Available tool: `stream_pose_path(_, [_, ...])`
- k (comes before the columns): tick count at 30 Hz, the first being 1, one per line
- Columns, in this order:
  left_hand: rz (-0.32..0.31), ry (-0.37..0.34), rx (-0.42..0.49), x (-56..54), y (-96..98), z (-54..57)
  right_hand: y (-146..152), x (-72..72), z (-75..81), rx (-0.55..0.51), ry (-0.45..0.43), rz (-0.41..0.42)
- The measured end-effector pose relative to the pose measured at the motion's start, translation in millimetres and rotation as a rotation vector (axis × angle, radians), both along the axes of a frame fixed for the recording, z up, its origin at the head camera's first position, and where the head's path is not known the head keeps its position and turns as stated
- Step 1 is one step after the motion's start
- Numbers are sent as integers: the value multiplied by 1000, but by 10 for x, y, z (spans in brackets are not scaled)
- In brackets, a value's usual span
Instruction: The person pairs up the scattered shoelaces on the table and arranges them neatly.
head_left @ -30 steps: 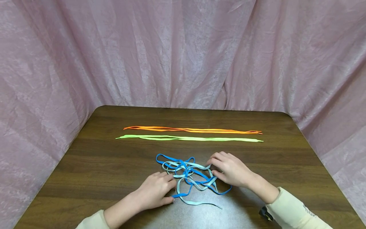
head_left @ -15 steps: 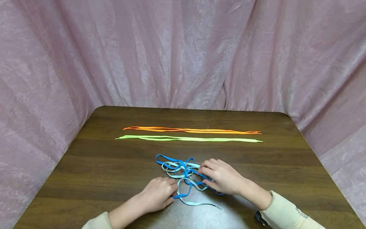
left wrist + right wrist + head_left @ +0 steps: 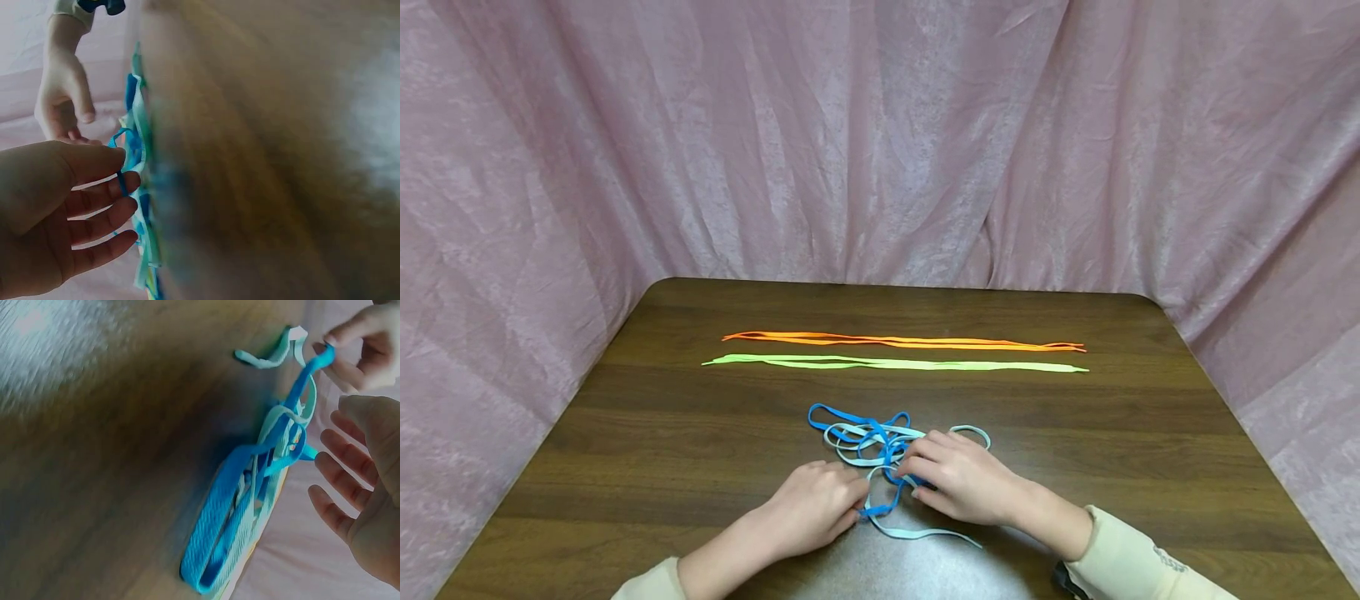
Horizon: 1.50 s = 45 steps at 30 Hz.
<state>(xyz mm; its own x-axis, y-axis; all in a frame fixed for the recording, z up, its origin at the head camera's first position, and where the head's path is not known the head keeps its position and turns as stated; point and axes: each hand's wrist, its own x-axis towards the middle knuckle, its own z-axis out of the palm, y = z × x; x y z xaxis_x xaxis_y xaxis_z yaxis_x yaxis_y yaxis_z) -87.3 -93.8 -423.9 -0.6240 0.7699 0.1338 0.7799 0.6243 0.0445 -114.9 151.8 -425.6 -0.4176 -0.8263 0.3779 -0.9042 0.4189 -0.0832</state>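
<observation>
Below the table's middle, a blue flat shoelace (image 3: 842, 413) and a pale mint shoelace (image 3: 917, 533) lie tangled in a loose heap. Thumb and index finger of my left hand (image 3: 816, 508) pinch the blue shoelace at the heap's near left side; the left wrist view shows the lace between those fingertips. My right hand (image 3: 966, 479) hovers over the heap's right part, hiding some of the loops. Seen from the right wrist, its fingers (image 3: 344, 478) are spread and loosely bent beside the laces, with nothing held between them.
Farther back on the brown wooden table (image 3: 647, 400), an orange shoelace (image 3: 917, 342) and a yellow-green shoelace (image 3: 910, 364) lie folded and stretched sideways, parallel to each other. A pink curtain (image 3: 880, 150) hangs behind the table and along its sides.
My right hand has moved left and nearer over the heap. A mint loop now shows behind it on the right. My left hand has stayed nearly in place with the blue shoelace.
</observation>
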Motion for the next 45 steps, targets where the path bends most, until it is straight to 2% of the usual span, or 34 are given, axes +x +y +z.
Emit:
stream_pose_path(9, [-25, 136, 126, 12, 20, 201, -76, 26, -75, 25, 7, 36])
stream_pose_path(15, [-30, 170, 181, 4, -2, 320, -88, 21, -119, 28, 13, 43])
stream_pose_path(20, [-17, 185, 208, -29, -33, 381, -82, 20, -95, 34, 20, 33])
stream_pose_path(25, [8, 161, 195, -59, -75, 371, -54, 24, -48, 6, -22, 15])
stream_pose_path(33, [32, 155, 205, -110, -136, 275, 19, 27, 57, -73, -121, -22])
stream_pose_path(40, [48, 149, 222, -146, -210, 238, 107, -1, 121, -112, -151, -33])
stream_pose_path(45, [82, 163, 233, -170, -287, 230, 200, -9, 147, -129, -188, -30])
